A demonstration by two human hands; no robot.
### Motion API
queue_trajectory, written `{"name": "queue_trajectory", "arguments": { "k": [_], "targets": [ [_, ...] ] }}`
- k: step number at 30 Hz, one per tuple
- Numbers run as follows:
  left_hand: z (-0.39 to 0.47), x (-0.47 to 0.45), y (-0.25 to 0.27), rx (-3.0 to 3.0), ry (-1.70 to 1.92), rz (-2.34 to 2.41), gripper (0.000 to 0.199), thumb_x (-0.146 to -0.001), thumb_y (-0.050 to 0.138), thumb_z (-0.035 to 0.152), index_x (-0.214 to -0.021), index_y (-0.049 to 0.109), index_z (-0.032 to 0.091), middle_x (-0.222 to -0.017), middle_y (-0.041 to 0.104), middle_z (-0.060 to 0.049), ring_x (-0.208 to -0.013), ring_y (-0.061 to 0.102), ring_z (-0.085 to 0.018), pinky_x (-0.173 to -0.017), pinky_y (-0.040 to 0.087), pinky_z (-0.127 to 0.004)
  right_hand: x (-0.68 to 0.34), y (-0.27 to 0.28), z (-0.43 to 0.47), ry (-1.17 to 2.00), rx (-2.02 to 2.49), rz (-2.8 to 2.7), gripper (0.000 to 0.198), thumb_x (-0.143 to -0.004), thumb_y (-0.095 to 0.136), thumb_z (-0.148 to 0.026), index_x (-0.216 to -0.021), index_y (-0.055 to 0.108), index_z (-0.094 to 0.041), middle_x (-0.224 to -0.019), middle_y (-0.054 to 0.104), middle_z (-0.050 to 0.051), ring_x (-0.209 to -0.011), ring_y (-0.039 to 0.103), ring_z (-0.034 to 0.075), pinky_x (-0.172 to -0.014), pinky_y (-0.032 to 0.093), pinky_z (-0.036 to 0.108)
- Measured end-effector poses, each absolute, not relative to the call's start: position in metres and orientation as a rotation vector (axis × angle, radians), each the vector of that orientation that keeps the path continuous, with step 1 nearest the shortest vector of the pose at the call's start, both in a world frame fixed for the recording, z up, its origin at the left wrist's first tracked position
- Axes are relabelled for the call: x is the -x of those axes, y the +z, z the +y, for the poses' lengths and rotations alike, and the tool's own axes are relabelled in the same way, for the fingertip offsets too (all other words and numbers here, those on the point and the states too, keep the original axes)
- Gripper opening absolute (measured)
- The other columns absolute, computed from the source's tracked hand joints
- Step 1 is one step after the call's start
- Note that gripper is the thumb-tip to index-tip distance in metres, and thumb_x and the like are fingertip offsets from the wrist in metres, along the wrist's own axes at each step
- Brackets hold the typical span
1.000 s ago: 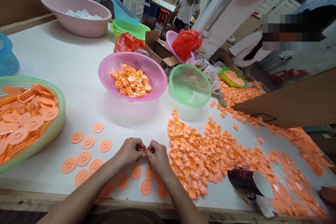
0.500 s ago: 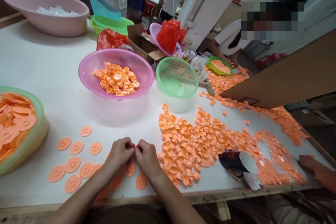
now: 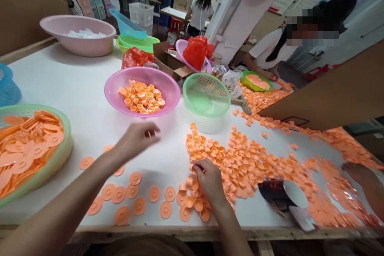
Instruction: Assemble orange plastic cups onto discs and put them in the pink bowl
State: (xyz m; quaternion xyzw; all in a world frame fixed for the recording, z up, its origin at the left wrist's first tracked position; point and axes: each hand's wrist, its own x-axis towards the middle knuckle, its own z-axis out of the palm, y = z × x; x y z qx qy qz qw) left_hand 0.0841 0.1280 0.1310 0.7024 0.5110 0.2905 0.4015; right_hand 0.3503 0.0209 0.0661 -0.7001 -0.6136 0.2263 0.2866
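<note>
My left hand point(image 3: 138, 139) is in the air just in front of the pink bowl point(image 3: 112, 96), slightly blurred, its thumb and fingers apart with nothing visible between them. That bowl holds a heap of small orange cups point(image 3: 145, 98). At the left edge of a spread of orange cup-shaped pieces point(image 3: 222, 156), my right hand point(image 3: 210, 178) has thumb and fingertips pinched on one orange cup. Flat orange discs with a raised ring point(image 3: 119, 195) lie on the white table between and below my hands.
A green basket point(image 3: 67, 136) full of orange discs stands at left, beside a blue basket point(image 3: 9, 84). An upright green colander point(image 3: 207, 108) sits behind the pile. A cup point(image 3: 279, 196) lies on its side at right, near another person's hand point(image 3: 358, 172). Someone works behind a cardboard panel point(image 3: 330, 88).
My hands, together over the discs before, have separated. The left moved up towards the pink bowl and opened; the right moved right to the pile. The view has shifted.
</note>
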Motion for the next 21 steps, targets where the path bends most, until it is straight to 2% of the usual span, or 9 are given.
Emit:
{"name": "queue_trajectory", "arguments": {
  "k": [1, 3, 5, 8, 12, 17, 21],
  "targets": [
    [0.105, -0.085, 0.112, -1.906, 0.576, 1.190, 0.020, -0.072, 0.069, 0.022, -0.092, 0.068, 0.020, -0.077, 0.064, -0.002, -0.069, 0.059, -0.015, -0.063, 0.047, -0.027, -0.345, 0.069, 0.019, 0.705, 1.853, -1.607, 0.016, -0.080, 0.054, -0.019, -0.072, 0.068, -0.021, -0.075, 0.065, 0.003, -0.073, 0.060, 0.018, -0.069, 0.045, 0.028],
    [0.061, -0.087, 0.075, -2.128, 0.354, 1.045, 0.034, -0.067, 0.068, 0.010, -0.098, 0.068, 0.024, -0.092, 0.064, -0.003, -0.086, 0.057, -0.019, -0.072, 0.044, -0.030, -0.332, 0.074, 0.015, 0.909, 1.816, -1.567, 0.013, -0.077, 0.056, -0.019, -0.069, 0.066, -0.020, -0.067, 0.065, 0.000, -0.065, 0.059, 0.016, -0.063, 0.044, 0.025],
    [0.033, -0.090, 0.047, -2.261, 0.247, 1.022, 0.033, -0.069, 0.065, 0.006, -0.096, 0.068, 0.025, -0.096, 0.062, -0.004, -0.090, 0.053, -0.020, -0.075, 0.039, -0.032, -0.319, 0.075, 0.012, 1.030, 1.784, -1.552, 0.012, -0.076, 0.057, -0.018, -0.068, 0.066, -0.020, -0.064, 0.064, -0.001, -0.061, 0.057, 0.014, -0.059, 0.042, 0.024],
    [0.030, -0.092, 0.028, -2.321, 0.296, 1.104, 0.021, -0.077, 0.063, 0.012, -0.095, 0.068, 0.024, -0.095, 0.061, -0.005, -0.092, 0.051, -0.021, -0.077, 0.034, -0.035, -0.303, 0.071, 0.012, 1.079, 1.772, -1.540, 0.011, -0.075, 0.057, -0.018, -0.070, 0.066, -0.019, -0.064, 0.065, -0.001, -0.059, 0.056, 0.013, -0.058, 0.042, 0.023],
    [0.052, -0.094, 0.027, -2.255, 0.458, 1.213, 0.029, -0.083, 0.064, 0.026, -0.112, 0.064, 0.025, -0.102, 0.061, -0.007, -0.097, 0.052, -0.023, -0.080, 0.034, -0.037, -0.290, 0.061, 0.023, 1.065, 1.790, -1.561, 0.011, -0.074, 0.057, -0.017, -0.066, 0.065, -0.019, -0.061, 0.063, -0.002, -0.059, 0.056, 0.013, -0.058, 0.042, 0.022],
    [0.057, -0.100, 0.023, -2.146, 0.449, 1.238, 0.010, -0.083, 0.060, 0.025, -0.088, 0.069, 0.024, -0.092, 0.061, -0.004, -0.090, 0.053, -0.021, -0.079, 0.033, -0.036, -0.276, 0.046, 0.038, 1.042, 1.826, -1.573, 0.012, -0.073, 0.055, -0.016, -0.064, 0.062, -0.019, -0.057, 0.060, -0.002, -0.056, 0.053, 0.012, -0.055, 0.040, 0.022],
    [0.055, -0.105, 0.019, -2.100, 0.460, 1.289, 0.009, -0.081, 0.060, 0.022, -0.080, 0.068, 0.022, -0.084, 0.063, -0.004, -0.086, 0.054, -0.020, -0.077, 0.033, -0.036, -0.265, 0.040, 0.042, 0.994, 1.860, -1.632, 0.014, -0.072, 0.054, -0.014, -0.060, 0.057, -0.019, -0.055, 0.058, -0.002, -0.054, 0.051, 0.012, -0.053, 0.037, 0.021]
  ]
}}
